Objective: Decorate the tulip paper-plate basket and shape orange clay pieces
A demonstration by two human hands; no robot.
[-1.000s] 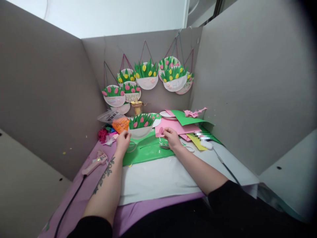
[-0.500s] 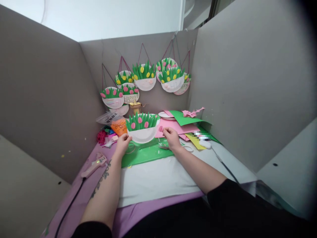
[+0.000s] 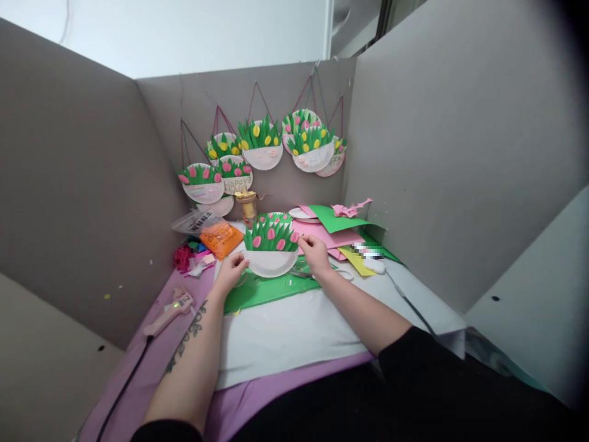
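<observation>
My left hand (image 3: 232, 272) pinches the left edge of a paper plate basket (image 3: 272, 263), a white half plate with green paper grass (image 3: 262, 240) and pink paper flowers standing up from it. Between the thumb and finger of my right hand (image 3: 315, 252) is a small pink paper flower (image 3: 295, 236), held against the grass at the basket's right side. Whether it is stuck there I cannot tell. Beneath the basket lies a green mat (image 3: 253, 294). Scissors (image 3: 343, 274) rest on the mat, partly hidden behind my right wrist.
A pink glue gun (image 3: 172, 312) with a black cord lies at the left. Orange clay pack (image 3: 223, 240), pink yarn (image 3: 183, 259) and a twine spool (image 3: 249, 207) stand behind. Coloured paper (image 3: 345, 220) and a white corded device (image 3: 374, 266) are on the right. Finished baskets (image 3: 262, 156) hang on the back panel.
My right hand has brought the pink flower from beside the basket to its grass. The basket has shifted a little right and lower, showing another flowered plate behind it.
</observation>
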